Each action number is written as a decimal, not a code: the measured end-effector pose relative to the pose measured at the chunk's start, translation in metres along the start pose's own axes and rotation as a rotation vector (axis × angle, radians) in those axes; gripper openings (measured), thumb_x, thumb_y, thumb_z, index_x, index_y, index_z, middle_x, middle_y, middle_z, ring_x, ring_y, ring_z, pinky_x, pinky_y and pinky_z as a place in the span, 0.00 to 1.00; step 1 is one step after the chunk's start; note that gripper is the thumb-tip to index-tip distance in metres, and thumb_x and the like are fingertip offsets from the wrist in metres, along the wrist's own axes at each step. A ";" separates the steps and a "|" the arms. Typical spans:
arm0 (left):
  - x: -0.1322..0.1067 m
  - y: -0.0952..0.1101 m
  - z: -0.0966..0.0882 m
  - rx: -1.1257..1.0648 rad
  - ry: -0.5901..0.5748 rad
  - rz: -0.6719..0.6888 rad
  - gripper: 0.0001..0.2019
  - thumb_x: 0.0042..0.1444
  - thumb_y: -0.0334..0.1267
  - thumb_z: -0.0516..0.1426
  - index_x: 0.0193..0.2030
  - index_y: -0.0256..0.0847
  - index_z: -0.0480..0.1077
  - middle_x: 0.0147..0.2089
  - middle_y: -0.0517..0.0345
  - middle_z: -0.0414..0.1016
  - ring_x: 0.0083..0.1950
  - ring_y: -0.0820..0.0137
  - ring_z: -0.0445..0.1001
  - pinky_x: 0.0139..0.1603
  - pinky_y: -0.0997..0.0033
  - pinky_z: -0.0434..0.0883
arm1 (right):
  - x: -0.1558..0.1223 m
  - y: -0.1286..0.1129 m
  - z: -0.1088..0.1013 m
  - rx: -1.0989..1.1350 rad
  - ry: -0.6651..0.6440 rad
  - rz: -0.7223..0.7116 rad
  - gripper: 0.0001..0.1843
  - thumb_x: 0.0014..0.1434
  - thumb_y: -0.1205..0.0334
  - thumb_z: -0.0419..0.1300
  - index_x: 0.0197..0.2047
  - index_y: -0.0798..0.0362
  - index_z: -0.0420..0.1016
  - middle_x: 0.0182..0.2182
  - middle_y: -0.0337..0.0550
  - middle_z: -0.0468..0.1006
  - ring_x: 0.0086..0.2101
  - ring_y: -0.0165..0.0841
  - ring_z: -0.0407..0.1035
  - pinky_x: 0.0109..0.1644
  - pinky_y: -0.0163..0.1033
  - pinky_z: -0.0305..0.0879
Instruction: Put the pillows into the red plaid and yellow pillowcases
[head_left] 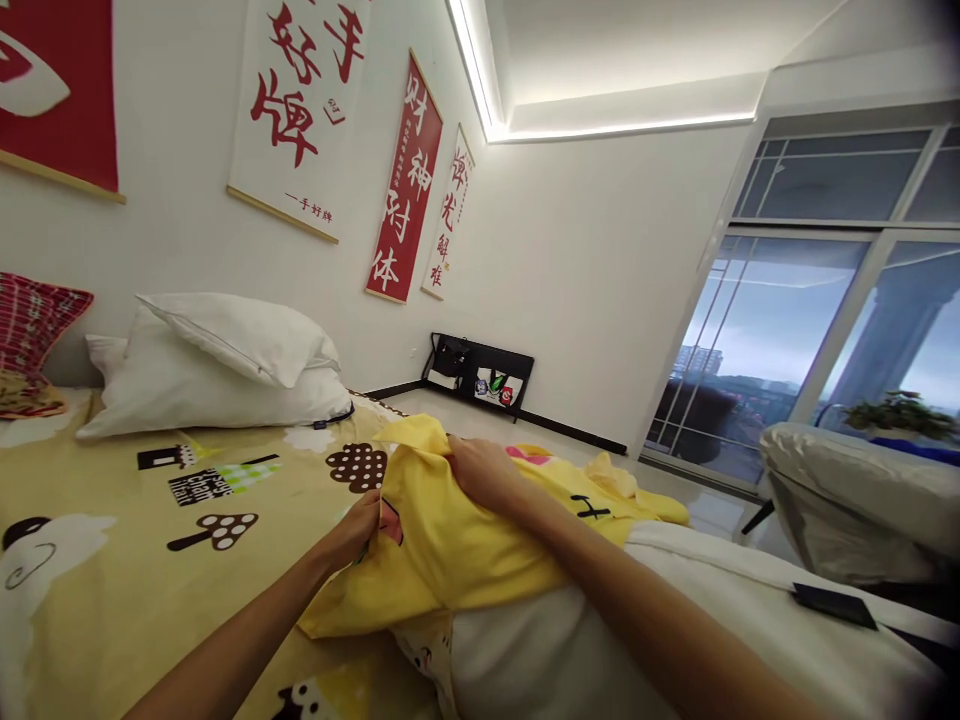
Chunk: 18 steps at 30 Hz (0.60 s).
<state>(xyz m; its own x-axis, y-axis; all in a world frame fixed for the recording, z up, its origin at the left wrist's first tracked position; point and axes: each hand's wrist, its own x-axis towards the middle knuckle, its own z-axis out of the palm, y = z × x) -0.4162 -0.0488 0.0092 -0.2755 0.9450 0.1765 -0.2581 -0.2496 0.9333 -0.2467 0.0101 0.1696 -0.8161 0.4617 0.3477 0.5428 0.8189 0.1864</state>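
A yellow printed cloth [480,555] lies bunched across the bed in front of me, with dark and pink print on it. Whether it is a pillowcase or a garment I cannot tell. My left hand [362,525] pinches its left edge by a pink patch. On its upper fold rests my right hand [484,470], fingers curled over the fabric and the fingertips partly hidden. Beneath the cloth and out to the right is a soft white pillow-like thing [697,570] with a dark tag [834,606].
White pillows [225,375] are stacked at the head of the bed, beside a red patterned cushion [37,330]. The bed wears a yellow printed sheet [142,570]. A low black rack [480,372] stands by the far wall. At right is a covered chair [862,490] near glass doors [750,340].
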 end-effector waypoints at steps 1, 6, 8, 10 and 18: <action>-0.001 0.002 0.001 -0.012 0.015 0.003 0.06 0.38 0.39 0.59 0.22 0.40 0.70 0.22 0.59 0.74 0.23 0.69 0.70 0.28 0.69 0.68 | 0.000 0.001 -0.007 0.006 0.024 0.004 0.13 0.65 0.62 0.46 0.39 0.55 0.70 0.35 0.50 0.78 0.33 0.37 0.71 0.33 0.37 0.54; -0.004 0.025 0.003 -0.016 0.007 0.002 0.11 0.37 0.43 0.63 0.23 0.38 0.71 0.22 0.57 0.74 0.26 0.66 0.72 0.31 0.67 0.70 | -0.003 0.020 -0.044 0.153 0.251 -0.039 0.13 0.65 0.58 0.45 0.35 0.52 0.67 0.29 0.43 0.75 0.30 0.32 0.67 0.35 0.34 0.54; -0.006 0.038 0.003 0.002 -0.016 0.005 0.14 0.37 0.45 0.65 0.23 0.37 0.71 0.21 0.57 0.73 0.26 0.67 0.71 0.29 0.68 0.70 | -0.009 0.031 -0.054 0.212 0.308 -0.095 0.13 0.64 0.57 0.46 0.32 0.52 0.66 0.24 0.39 0.71 0.25 0.30 0.64 0.32 0.33 0.53; -0.009 0.050 0.006 0.014 -0.050 0.011 0.17 0.37 0.49 0.67 0.21 0.36 0.70 0.19 0.58 0.71 0.24 0.69 0.70 0.27 0.70 0.69 | -0.015 0.044 -0.062 0.218 0.326 -0.115 0.13 0.63 0.56 0.47 0.31 0.52 0.65 0.21 0.37 0.68 0.23 0.30 0.61 0.30 0.33 0.50; -0.027 0.092 0.038 -0.041 -0.077 0.032 0.22 0.42 0.53 0.66 0.37 0.38 0.75 0.30 0.58 0.77 0.29 0.70 0.73 0.30 0.73 0.70 | -0.009 0.084 -0.085 0.012 0.335 0.107 0.15 0.63 0.61 0.45 0.31 0.53 0.69 0.28 0.43 0.75 0.30 0.32 0.65 0.38 0.36 0.54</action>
<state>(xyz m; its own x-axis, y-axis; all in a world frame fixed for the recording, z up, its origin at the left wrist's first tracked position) -0.3975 -0.0895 0.1025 -0.2130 0.9494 0.2309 -0.2883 -0.2869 0.9135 -0.1771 0.0453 0.2604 -0.6429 0.4097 0.6471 0.6181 0.7765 0.1224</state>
